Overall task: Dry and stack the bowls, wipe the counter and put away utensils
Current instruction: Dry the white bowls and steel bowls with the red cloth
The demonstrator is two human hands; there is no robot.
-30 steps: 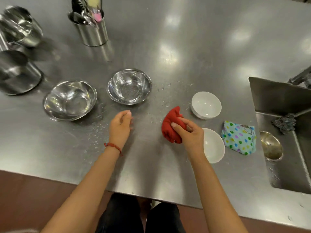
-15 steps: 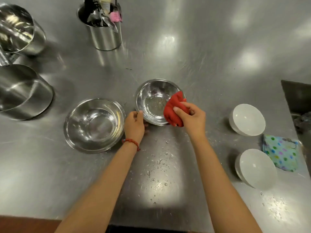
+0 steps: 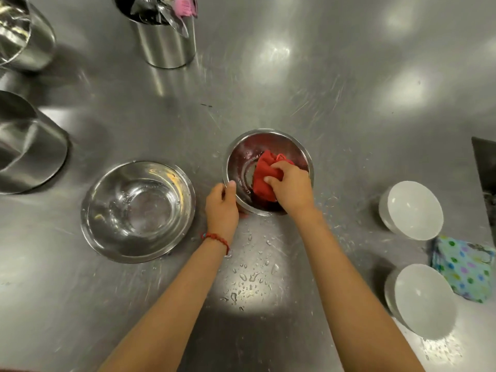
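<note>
A small steel bowl (image 3: 243,154) stands on the steel counter (image 3: 322,98). My right hand (image 3: 291,187) presses a bunched red cloth (image 3: 264,177) down inside it. My left hand (image 3: 221,208) grips the bowl's near-left rim. A larger steel bowl (image 3: 138,210) sits to the left, wet inside. Two white bowls are at the right, one farther (image 3: 412,209) and one nearer (image 3: 422,300). A steel utensil holder (image 3: 163,41) with several utensils and a pink brush stands at the back.
Water drops (image 3: 249,277) lie on the counter between my forearms. A dotted cloth (image 3: 465,268) rests at the right edge beside the white bowls. Steel pots (image 3: 25,146) stand at the far left, another pot (image 3: 24,33) behind. The sink edge (image 3: 484,167) shows at right.
My right hand moved the red cloth from the counter into the small steel bowl. My left hand reached forward and took hold of its rim. The view shifted closer and leftward.
</note>
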